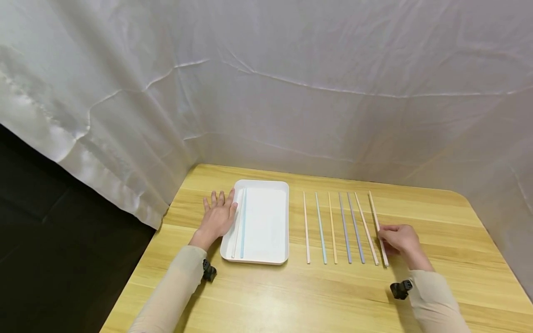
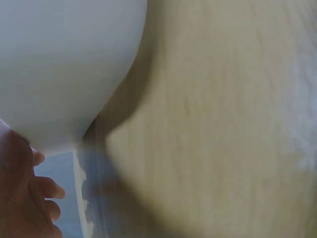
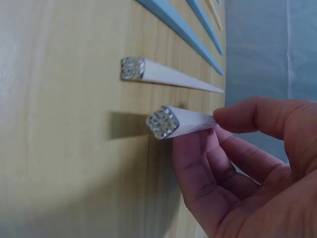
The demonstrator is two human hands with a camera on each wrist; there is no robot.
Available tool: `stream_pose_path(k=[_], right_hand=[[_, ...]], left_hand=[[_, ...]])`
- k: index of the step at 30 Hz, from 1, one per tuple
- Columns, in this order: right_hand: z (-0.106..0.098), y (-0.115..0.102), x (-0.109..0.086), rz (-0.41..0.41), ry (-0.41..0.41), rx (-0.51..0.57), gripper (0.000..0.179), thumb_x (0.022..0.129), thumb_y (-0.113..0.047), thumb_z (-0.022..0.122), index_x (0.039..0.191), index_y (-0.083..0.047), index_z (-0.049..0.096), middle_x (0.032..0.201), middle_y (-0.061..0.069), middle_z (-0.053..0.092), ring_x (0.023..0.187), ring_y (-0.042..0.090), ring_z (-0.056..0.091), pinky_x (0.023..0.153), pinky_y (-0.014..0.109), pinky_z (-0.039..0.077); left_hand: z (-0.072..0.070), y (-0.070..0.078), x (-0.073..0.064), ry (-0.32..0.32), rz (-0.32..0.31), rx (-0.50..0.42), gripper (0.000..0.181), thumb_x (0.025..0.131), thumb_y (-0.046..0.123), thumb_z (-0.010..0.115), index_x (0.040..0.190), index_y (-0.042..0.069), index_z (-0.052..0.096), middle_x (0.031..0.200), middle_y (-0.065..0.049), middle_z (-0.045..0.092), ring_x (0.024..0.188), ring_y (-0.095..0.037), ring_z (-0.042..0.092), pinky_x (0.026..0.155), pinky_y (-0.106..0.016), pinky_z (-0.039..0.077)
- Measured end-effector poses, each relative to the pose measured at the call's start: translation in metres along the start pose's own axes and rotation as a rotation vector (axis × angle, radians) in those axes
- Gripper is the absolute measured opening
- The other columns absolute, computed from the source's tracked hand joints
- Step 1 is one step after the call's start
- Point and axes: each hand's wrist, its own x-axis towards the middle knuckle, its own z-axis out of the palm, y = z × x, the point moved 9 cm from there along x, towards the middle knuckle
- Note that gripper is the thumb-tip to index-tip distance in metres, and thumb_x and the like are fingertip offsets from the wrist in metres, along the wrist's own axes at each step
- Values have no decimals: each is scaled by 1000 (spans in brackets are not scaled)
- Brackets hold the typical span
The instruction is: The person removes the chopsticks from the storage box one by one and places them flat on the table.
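My right hand (image 1: 400, 239) pinches a pale chopstick (image 1: 374, 212), the rightmost of the row, between thumb and fingers. In the right wrist view its glittery, squared end (image 3: 162, 123) sits a little off the tabletop, casting a shadow. Just left of it lies another pale chopstick (image 1: 366, 227) with a similar sparkling end. My left hand (image 1: 217, 218) rests with spread fingers at the left rim of a white tray (image 1: 266, 226). Inside the tray, a whitish chopstick (image 1: 238, 231) and a light blue chopstick (image 1: 243, 226) lie side by side near that hand.
Between tray and right hand, spaced chopsticks lie lengthwise on the wooden table (image 1: 291, 296): pink (image 1: 306, 226), teal (image 1: 320, 226), yellow (image 1: 332, 226) and two bluish-purple ones (image 1: 344, 226). A pale curtain (image 1: 291, 115) hangs behind the table.
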Motion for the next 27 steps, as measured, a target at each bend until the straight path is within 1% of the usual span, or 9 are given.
stream_pose_path(k=[5, 10, 15, 20, 27], right_hand=[[-1, 6, 3, 10, 3, 0, 54, 99, -11, 62, 141, 22, 52, 86, 2, 76, 72, 10, 71, 64, 32, 64], [-1, 8, 5, 6, 17, -9, 51, 98, -10, 64, 137, 22, 56, 82, 1, 76, 70, 8, 71, 64, 33, 64], [-3, 5, 4, -6, 54, -59, 46, 95, -10, 67, 129, 21, 62, 81, 2, 77, 68, 7, 69, 63, 32, 64], [-6, 6, 2, 1, 88, -108, 43, 95, -11, 69, 126, 18, 66, 80, 1, 77, 69, 8, 68, 63, 31, 63], [-6, 10, 1, 12, 100, -83, 37, 96, -10, 69, 122, 16, 70, 80, 0, 77, 69, 9, 70, 63, 30, 63]], left_hand=[[0, 0, 0, 9, -1, 3, 61, 116, 41, 23, 171, 16, 16, 169, -35, 22, 159, -58, 9, 124, -78, 1], [0, 0, -1, 7, -1, -1, 60, 116, 42, 21, 171, 17, 17, 169, -34, 24, 158, -59, 9, 124, -78, 3], [1, -1, 0, 5, 0, 3, 60, 116, 42, 20, 171, 17, 16, 169, -35, 23, 157, -60, 9, 125, -77, 4], [1, -1, -1, -5, -4, -5, 60, 116, 42, 20, 171, 18, 15, 169, -34, 22, 158, -59, 9, 125, -77, 2], [0, -1, 0, 10, 12, -4, 60, 116, 39, 21, 171, 15, 17, 168, -36, 23, 157, -60, 10, 124, -78, 3]])
